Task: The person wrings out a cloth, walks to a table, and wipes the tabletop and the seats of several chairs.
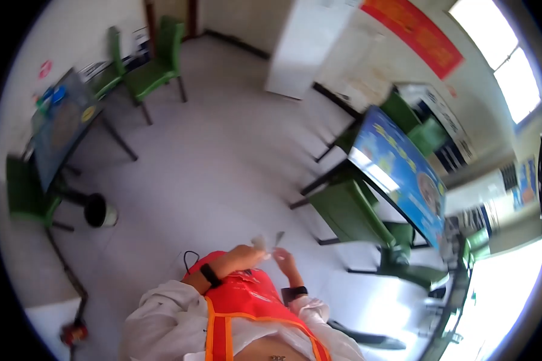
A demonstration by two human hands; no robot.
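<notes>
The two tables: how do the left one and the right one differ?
The left table looks dull grey-blue with blue things at its far end; the right table is bright blue with yellow print and nothing plainly on it. The left table has a bin beside it; the right does not. Both have dark legs and green chairs nearby.

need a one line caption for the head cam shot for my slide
Left hand and right hand meet over a small pale scrap, green chairs around blue-topped tables.
</notes>
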